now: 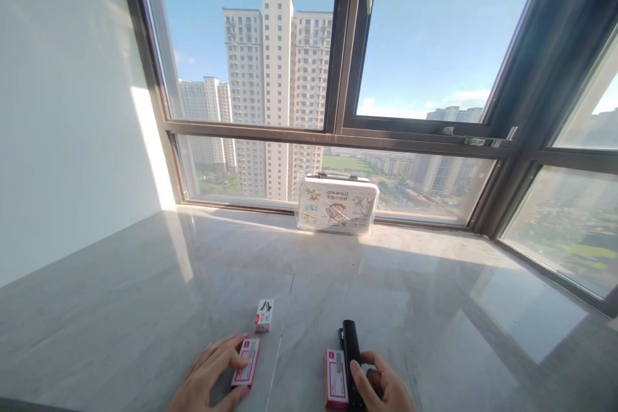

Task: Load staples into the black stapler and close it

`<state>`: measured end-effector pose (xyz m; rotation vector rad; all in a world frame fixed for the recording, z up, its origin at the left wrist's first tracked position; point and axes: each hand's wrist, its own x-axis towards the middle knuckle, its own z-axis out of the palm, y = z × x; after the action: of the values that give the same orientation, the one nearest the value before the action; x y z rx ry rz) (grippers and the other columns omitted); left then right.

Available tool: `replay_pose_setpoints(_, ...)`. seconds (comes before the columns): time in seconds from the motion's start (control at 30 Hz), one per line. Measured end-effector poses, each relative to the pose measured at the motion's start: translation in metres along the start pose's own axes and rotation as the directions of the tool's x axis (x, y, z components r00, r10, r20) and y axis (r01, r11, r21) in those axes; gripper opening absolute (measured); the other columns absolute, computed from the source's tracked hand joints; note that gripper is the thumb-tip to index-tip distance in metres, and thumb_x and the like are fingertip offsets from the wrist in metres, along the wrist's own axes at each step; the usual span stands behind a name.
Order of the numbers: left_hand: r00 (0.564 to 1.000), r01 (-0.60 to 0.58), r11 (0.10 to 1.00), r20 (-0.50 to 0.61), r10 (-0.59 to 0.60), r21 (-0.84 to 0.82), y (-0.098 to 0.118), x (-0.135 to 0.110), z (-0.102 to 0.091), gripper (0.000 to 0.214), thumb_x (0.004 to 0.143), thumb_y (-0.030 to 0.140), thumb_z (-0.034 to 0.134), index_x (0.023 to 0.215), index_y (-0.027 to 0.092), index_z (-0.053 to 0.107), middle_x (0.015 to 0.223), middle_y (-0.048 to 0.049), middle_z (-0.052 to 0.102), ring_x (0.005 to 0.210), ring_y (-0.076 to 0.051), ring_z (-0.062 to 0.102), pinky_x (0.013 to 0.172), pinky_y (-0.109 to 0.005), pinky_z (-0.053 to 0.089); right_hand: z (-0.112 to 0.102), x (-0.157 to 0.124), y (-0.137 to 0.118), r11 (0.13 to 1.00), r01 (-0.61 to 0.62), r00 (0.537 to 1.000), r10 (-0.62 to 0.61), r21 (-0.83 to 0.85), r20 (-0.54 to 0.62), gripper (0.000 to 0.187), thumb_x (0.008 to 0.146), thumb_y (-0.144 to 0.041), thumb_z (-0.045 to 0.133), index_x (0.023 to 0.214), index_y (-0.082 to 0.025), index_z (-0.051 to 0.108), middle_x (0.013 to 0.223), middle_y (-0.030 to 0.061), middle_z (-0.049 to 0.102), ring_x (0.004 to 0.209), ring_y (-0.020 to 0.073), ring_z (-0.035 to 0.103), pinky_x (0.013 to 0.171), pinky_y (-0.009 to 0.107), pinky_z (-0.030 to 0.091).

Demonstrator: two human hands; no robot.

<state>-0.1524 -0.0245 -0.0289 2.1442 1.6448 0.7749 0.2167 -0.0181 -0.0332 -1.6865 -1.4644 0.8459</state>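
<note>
My left hand [212, 373] is closed around a small pink-and-white box [246, 362], thumb at its near end and fingers along its far side and top. Just beyond stands a smaller white and red box [264, 315] with a dark picture printed on it. On the right, my right hand [383, 383] grips a black stapler [351, 341], thumb and fingers on its near part. A second pink-and-white box [336, 378] lies along the stapler's left side, seemingly touching it. The stapler's near end is partly hidden by my fingers.
All of this rests on a glossy grey marble-like sill [217, 270]. At the back, a white case [338, 209] with cartoon prints, wrapped in clear plastic, leans near the window frame [410, 140]. A white wall [62, 109] bounds the left side.
</note>
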Motion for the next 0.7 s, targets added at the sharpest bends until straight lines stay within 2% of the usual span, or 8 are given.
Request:
replay_pose_setpoints(0.1,0.995,-0.038,0.990,0.085,0.050,-0.139,0.041,0.003,0.009,0.026,0.077,0.042,0.077,0.098,0.029,0.069,0.134,-0.0050,0.065,0.129,-0.032,0.056,0.110,-0.043,0.045,-0.001,0.000,0.001,1.000,0.019,1.000,-0.019,-0.002,0.006,0.073,0.079,-0.087,0.037,0.095,-0.021,0.065,0.051,-0.0042,0.044,0.050,0.0166,0.045,0.051,0.027,0.032)
replay_pose_setpoints(0.17,0.995,-0.049,0.971,0.068,0.067,-0.236,0.073,0.012,0.018,0.042,0.076,0.041,0.078,0.114,0.029,0.065,0.126,-0.0062,0.067,0.120,-0.030,0.061,0.104,-0.039,0.050,-0.001,-0.001,0.002,1.000,0.029,1.000,-0.029,-0.008,0.007,0.073,0.081,-0.086,0.037,0.096,-0.020,0.065,0.051,-0.0046,0.043,0.051,0.0162,0.044,0.051,0.027,0.030)
replay_pose_setpoints(0.3,0.987,-0.126,0.931,0.054,0.154,-0.343,0.131,0.040,0.039,0.056,0.075,0.038,0.079,0.127,0.027,0.060,0.131,-0.0092,0.063,0.122,-0.030,0.058,0.106,-0.039,0.046,-0.001,-0.002,0.002,0.998,0.065,0.998,-0.065,-0.005,-0.017,0.072,0.082,-0.085,0.038,0.094,-0.020,0.065,0.048,-0.0053,0.041,0.048,0.0153,0.042,0.050,0.026,0.029)
replay_pose_setpoints(0.37,0.976,-0.116,0.919,0.129,0.176,-0.378,0.150,0.052,0.046,0.061,0.068,0.035,0.084,0.124,0.027,0.062,0.127,-0.0068,0.065,0.117,-0.029,0.060,0.103,-0.036,0.047,-0.001,-0.002,0.003,0.995,0.097,0.995,-0.097,0.001,-0.026,0.071,0.082,-0.084,0.039,0.093,-0.020,0.065,0.047,-0.0062,0.039,0.047,0.0145,0.040,0.050,0.026,0.028)
replay_pose_setpoints(0.47,0.955,-0.037,0.914,0.254,0.151,-0.404,0.163,0.063,0.054,0.068,0.058,0.034,0.089,0.120,0.027,0.062,0.107,-0.0007,0.071,0.096,-0.023,0.066,0.084,-0.028,0.052,-0.002,-0.001,0.004,0.994,0.113,0.993,-0.113,0.006,-0.037,0.068,0.083,-0.083,0.041,0.090,-0.020,0.065,0.047,-0.0070,0.038,0.047,0.0136,0.039,0.050,0.026,0.028)
replay_pose_setpoints(0.53,0.947,-0.021,0.910,0.283,0.150,-0.413,0.163,0.065,0.057,0.069,0.058,0.037,0.090,0.120,0.026,0.061,0.103,0.0006,0.072,0.090,-0.021,0.066,0.078,-0.026,0.051,-0.002,-0.001,0.003,0.994,0.109,0.994,-0.109,0.014,-0.033,0.067,0.082,-0.083,0.041,0.087,-0.020,0.063,0.047,-0.0069,0.039,0.047,0.0135,0.040,0.050,0.025,0.029)
replay_pose_setpoints(0.63,0.946,-0.051,0.896,0.266,0.184,-0.441,0.159,0.063,0.061,0.086,0.057,0.044,0.092,0.133,0.028,0.055,0.122,-0.0038,0.069,0.106,-0.025,0.065,0.092,-0.031,0.051,-0.005,-0.003,-0.001,0.995,0.093,0.995,-0.092,0.024,-0.037,0.072,0.081,-0.087,0.038,0.091,-0.021,0.064,0.048,-0.0058,0.043,0.047,0.0153,0.045,0.050,0.025,0.035)
replay_pose_setpoints(0.7,0.959,-0.108,0.886,0.188,0.213,-0.451,0.151,0.061,0.060,0.098,0.059,0.053,0.091,0.143,0.030,0.047,0.140,-0.0078,0.059,0.125,-0.030,0.056,0.106,-0.037,0.045,-0.009,-0.007,-0.002,0.997,0.074,0.994,-0.070,0.035,-0.085,0.077,0.081,-0.087,0.035,0.101,-0.020,0.066,0.052,-0.0043,0.048,0.050,0.0172,0.051,0.052,0.026,0.039)
